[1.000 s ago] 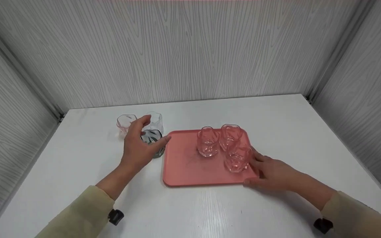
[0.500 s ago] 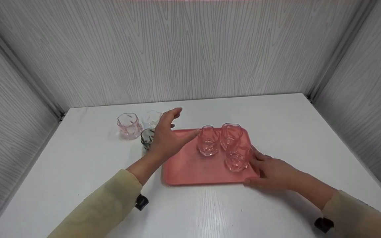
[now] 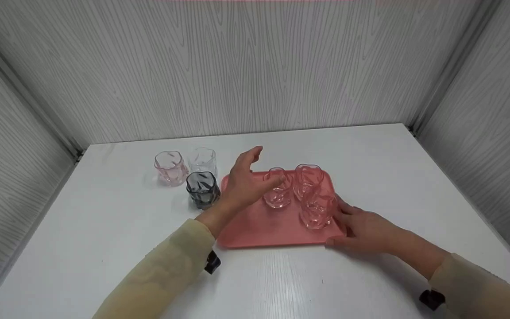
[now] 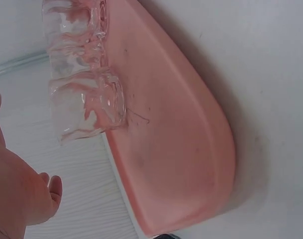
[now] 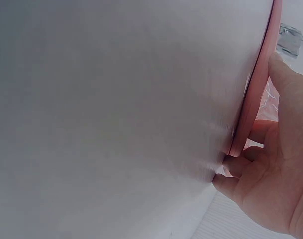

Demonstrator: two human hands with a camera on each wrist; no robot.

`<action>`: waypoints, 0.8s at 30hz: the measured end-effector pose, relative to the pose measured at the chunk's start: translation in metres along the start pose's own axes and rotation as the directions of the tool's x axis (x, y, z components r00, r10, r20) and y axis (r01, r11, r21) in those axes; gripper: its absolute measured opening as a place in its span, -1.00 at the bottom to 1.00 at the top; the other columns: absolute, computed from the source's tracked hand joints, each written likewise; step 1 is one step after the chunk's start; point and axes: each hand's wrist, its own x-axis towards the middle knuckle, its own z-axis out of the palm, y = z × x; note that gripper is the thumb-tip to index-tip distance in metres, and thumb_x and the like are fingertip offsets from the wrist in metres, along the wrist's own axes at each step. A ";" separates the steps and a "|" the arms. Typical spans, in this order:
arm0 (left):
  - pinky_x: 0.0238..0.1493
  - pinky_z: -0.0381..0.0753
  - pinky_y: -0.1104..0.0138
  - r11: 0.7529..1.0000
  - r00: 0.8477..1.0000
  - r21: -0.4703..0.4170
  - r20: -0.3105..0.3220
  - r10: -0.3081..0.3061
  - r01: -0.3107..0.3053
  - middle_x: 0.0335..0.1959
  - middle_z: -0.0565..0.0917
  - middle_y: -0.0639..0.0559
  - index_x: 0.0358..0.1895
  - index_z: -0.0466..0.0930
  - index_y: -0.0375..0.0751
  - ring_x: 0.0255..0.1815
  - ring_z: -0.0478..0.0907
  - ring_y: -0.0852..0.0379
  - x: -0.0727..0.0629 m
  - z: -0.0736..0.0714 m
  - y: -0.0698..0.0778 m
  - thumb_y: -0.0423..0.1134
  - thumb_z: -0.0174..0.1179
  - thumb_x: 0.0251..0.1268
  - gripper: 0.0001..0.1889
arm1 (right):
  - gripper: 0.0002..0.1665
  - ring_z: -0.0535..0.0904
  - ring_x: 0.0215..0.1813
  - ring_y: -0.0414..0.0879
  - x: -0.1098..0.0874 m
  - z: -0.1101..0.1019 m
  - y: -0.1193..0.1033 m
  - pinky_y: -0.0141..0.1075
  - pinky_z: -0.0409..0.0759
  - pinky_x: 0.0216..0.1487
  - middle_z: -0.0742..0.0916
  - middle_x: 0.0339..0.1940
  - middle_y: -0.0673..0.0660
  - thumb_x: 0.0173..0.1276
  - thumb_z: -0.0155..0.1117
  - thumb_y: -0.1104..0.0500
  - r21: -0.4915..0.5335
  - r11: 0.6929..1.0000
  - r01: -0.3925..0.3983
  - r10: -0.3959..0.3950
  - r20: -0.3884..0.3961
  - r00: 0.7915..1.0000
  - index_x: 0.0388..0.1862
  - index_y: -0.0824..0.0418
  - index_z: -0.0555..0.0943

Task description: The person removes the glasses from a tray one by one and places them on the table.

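Note:
In the head view, three clear glasses stand on the right half of a pink tray (image 3: 250,230). My left hand (image 3: 244,184) is over the tray's left part, thumb and fingers spread apart. Its thumb overlaps the leftmost glass (image 3: 278,199) in that view; the left wrist view shows a gap between hand (image 4: 17,189) and glass (image 4: 86,107). My right hand (image 3: 365,232) holds the tray at its near right corner, thumb on the front edge, fingers along the right side. Close to those fingers stand the front glass (image 3: 317,210) and the back glass (image 3: 309,179).
Left of the tray, a dark grey glass (image 3: 203,190), a pale pink glass (image 3: 171,168) and a clear glass (image 3: 202,160) stand on the white table (image 3: 104,221). Wood-grain panels (image 3: 255,66) enclose the back and sides.
My left hand has moved right, from beside the dark grey glass to the leftmost glass on the tray, still spread. The right hand and the tray have stayed put.

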 end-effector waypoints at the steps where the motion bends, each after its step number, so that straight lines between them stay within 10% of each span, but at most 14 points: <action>1: 0.48 0.40 0.09 1.000 1.000 -0.008 0.005 -0.013 0.013 0.56 0.37 0.00 0.65 0.25 -0.05 0.55 0.29 0.07 0.000 0.002 -0.001 0.13 0.56 0.21 0.00 | 0.23 0.53 0.43 0.31 0.000 0.000 0.000 0.16 0.58 0.33 0.23 0.73 0.25 0.35 0.05 -0.68 0.001 1.000 0.000 0.000 0.001 1.000 0.69 0.14 0.29; 14: 0.50 0.40 0.10 0.994 0.991 0.001 0.087 -0.106 0.106 0.60 0.31 -0.04 0.69 0.17 0.01 0.58 0.30 -0.04 0.007 0.024 -0.019 0.12 0.60 0.17 0.08 | 0.25 0.49 0.47 0.31 0.002 0.000 0.001 0.19 0.57 0.34 0.24 0.72 0.27 0.35 0.05 -0.69 0.000 1.000 -0.005 0.005 0.007 1.000 0.71 0.14 0.25; 24: 0.56 0.30 0.12 0.997 0.982 -0.015 0.177 -0.066 0.070 0.50 0.47 -0.09 0.68 0.20 -0.12 0.53 0.37 -0.01 0.007 0.035 -0.033 0.03 0.62 0.14 0.08 | 0.23 0.45 0.50 0.33 0.003 0.000 0.001 0.21 0.54 0.36 0.26 0.71 0.27 0.35 0.07 -0.68 0.005 1.000 -0.023 0.023 0.005 1.000 0.70 0.12 0.26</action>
